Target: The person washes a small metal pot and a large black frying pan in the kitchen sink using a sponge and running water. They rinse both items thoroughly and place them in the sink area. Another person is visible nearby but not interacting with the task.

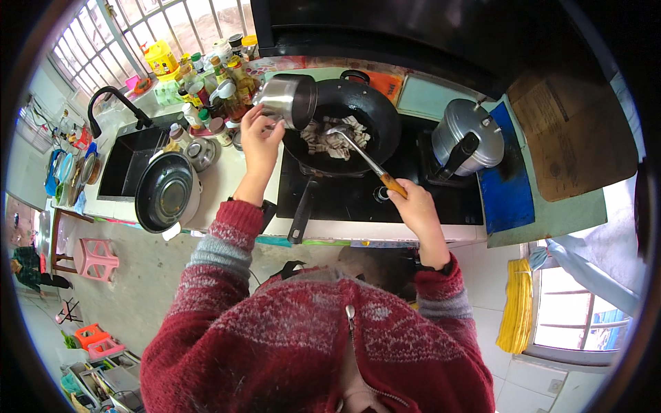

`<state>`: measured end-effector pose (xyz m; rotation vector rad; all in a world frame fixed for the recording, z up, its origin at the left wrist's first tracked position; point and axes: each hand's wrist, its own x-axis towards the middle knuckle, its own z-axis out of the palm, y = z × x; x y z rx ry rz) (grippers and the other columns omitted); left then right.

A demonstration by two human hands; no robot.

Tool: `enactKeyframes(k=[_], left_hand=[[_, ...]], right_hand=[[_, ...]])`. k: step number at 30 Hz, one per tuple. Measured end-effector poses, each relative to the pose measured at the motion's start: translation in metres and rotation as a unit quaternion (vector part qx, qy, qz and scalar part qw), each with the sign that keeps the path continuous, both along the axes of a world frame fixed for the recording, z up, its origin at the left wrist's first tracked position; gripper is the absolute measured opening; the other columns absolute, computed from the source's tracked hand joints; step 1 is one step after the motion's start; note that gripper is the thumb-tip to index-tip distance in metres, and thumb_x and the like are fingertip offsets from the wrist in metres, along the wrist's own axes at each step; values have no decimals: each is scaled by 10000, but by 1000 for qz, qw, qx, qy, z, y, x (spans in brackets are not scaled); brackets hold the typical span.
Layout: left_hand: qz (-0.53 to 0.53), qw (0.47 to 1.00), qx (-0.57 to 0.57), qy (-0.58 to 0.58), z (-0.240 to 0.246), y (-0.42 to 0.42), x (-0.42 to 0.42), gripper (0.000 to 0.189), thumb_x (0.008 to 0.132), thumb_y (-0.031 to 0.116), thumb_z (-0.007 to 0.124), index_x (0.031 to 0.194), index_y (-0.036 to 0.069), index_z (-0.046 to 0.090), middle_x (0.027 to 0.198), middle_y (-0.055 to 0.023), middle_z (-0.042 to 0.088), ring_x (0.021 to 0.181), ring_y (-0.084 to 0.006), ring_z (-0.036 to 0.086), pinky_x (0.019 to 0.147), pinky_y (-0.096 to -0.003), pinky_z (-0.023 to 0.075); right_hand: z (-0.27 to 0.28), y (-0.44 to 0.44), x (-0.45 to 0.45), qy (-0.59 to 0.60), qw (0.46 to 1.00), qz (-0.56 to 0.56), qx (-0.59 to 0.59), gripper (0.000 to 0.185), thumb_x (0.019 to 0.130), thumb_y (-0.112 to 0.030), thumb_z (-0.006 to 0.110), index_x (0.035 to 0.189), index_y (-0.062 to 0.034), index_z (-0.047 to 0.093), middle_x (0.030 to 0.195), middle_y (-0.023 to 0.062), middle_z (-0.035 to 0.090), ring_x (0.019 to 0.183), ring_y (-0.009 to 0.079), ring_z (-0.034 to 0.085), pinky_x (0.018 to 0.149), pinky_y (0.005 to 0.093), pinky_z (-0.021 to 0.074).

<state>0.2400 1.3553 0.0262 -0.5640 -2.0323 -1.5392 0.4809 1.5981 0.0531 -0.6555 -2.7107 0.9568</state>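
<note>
In my left hand [261, 142] is a shiny metal pot [281, 98], tipped on its side over the left rim of a black wok [384, 126]. What is inside it is hidden. My right hand [415, 206] grips the wooden handle of a metal spatula [366, 157], whose head rests among pale sliced pieces of food [338, 149], perhaps fatty meat, at the bottom of the wok. The wok stands on a black cooktop [341, 204], and its long handle [301, 211] points towards me.
A pressure cooker [462, 137] stands on the right burner, beside a blue board [508, 175]. Left of the cooktop are crowded seasoning bottles [227, 95], a metal bowl [200, 154], a dark pan [168, 193] and a sink [126, 165]. A range hood [382, 31] overhangs the back.
</note>
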Motion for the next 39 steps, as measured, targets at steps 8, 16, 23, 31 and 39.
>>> enactKeyframes(k=[8, 16, 23, 31, 39], left_hand=[[-84, 855, 402, -316, -34, -74, 16, 114, 862, 73, 674, 871, 28, 570, 990, -85, 612, 906, -162, 617, 813, -404, 596], [-17, 777, 449, -440, -123, -146, 57, 127, 867, 80, 644, 790, 73, 544, 800, -36, 574, 752, -173, 608, 790, -420, 590], [11, 773, 466, -431, -161, -171, 55, 115, 876, 83, 639, 806, 65, 549, 853, -52, 595, 752, -173, 613, 779, -387, 585], [39, 776, 470, -418, -183, -179, 54, 102, 891, 83, 639, 824, 53, 567, 837, -42, 608, 780, -158, 622, 783, -310, 559], [49, 797, 417, -435, -205, -191, 49, 99, 905, 119, 648, 908, 46, 581, 846, -47, 637, 766, -138, 613, 731, -267, 534]], right_hand=[[67, 27, 45, -9, 1000, 7, -15, 301, 830, -220, 677, 1081, -55, 673, 826, 180, 668, 747, 311, 654, 656, 350, 483], [97, 15, 53, -39, 998, -3, 46, 313, 820, -186, 688, 1087, -24, 668, 806, 180, 672, 729, 301, 658, 661, 352, 486], [76, 6, 32, -28, 999, -19, 41, 322, 826, -192, 687, 1097, -19, 663, 782, 170, 669, 688, 277, 651, 634, 329, 478], [41, 16, 16, -1, 995, -48, -88, 314, 864, -210, 651, 1109, -15, 669, 703, 66, 645, 647, 107, 585, 611, 258, 450], [54, 12, 35, -23, 997, -40, -58, 302, 862, -173, 657, 1126, -26, 667, 718, 52, 637, 625, 101, 563, 572, 245, 420]])
